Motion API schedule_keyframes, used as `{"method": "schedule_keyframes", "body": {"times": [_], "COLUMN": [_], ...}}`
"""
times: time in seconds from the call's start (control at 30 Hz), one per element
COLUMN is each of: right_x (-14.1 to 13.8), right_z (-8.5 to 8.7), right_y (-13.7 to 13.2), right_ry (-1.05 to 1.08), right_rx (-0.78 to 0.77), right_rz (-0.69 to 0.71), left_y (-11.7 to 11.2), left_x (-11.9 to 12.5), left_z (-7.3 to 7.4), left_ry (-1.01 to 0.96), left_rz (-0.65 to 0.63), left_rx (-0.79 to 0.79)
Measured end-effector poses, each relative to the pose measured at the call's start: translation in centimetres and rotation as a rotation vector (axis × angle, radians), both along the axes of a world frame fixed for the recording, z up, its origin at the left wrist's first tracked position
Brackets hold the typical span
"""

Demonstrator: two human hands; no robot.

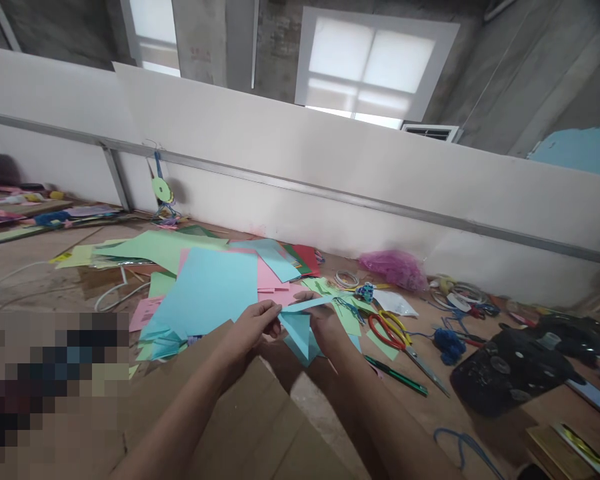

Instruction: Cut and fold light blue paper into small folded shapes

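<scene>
While the left hand (pixel 254 323) pinches one end of a folded light-blue paper (pixel 299 328) between thumb and fingers, the right hand (pixel 326 323) grasps its other side, those fingertips partly hidden. Its narrow top band spans both grips; a pointed flap hangs below, between a large light-blue sheet (pixel 220 287) and red-and-yellow-handled scissors (pixel 409 349).

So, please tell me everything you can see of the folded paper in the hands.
The folded paper is light blue and looks thin, creased. A narrow strip runs along its top, and a pointed flap hangs below. The left hand pinches its left end; the right hand grips its right side, hiding part. It is held right of a larger blue sheet.
</scene>
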State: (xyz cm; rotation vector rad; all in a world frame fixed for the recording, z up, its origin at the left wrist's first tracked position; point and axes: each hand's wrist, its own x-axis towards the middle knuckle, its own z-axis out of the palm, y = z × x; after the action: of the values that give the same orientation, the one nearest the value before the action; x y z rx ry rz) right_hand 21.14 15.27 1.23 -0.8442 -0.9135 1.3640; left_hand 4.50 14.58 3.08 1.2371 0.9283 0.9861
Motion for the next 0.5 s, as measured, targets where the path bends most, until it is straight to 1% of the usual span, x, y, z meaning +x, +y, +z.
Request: {"method": "schedule_keyframes", "body": {"times": [0.1, 0.17, 0.23, 0.3, 0.37, 0.5], "right_x": [0.0, 0.0, -0.1, -0.3, -0.5, -0.6], "right_z": [-0.5, -0.7, -0.9, -1.0, -1.1, -1.3], "right_y": [0.7, 0.9, 0.9, 0.8, 0.7, 0.6], "right_ry": [0.024, 0.025, 0.031, 0.041, 0.034, -0.022], "right_rx": [-0.052, -0.113, -0.150, -0.152, -0.133, -0.066], "right_rz": [-0.066, -0.083, -0.038, 0.017, 0.022, -0.084], "left_y": [1.0, 1.5, 1.8, 1.8, 1.7, 1.5], "left_x": [-0.2, -0.3, -0.4, -0.3, -0.1, 0.4], "left_z": [-0.8, -1.1, -1.2, -1.4, -1.5, -1.7], "left_ry": [0.078, 0.116, 0.128, 0.130, 0.136, 0.149], "left_rz": [0.085, 0.159, 0.226, 0.270, 0.287, 0.260], "left_rx": [0.066, 0.090, 0.096, 0.102, 0.114, 0.138]}}
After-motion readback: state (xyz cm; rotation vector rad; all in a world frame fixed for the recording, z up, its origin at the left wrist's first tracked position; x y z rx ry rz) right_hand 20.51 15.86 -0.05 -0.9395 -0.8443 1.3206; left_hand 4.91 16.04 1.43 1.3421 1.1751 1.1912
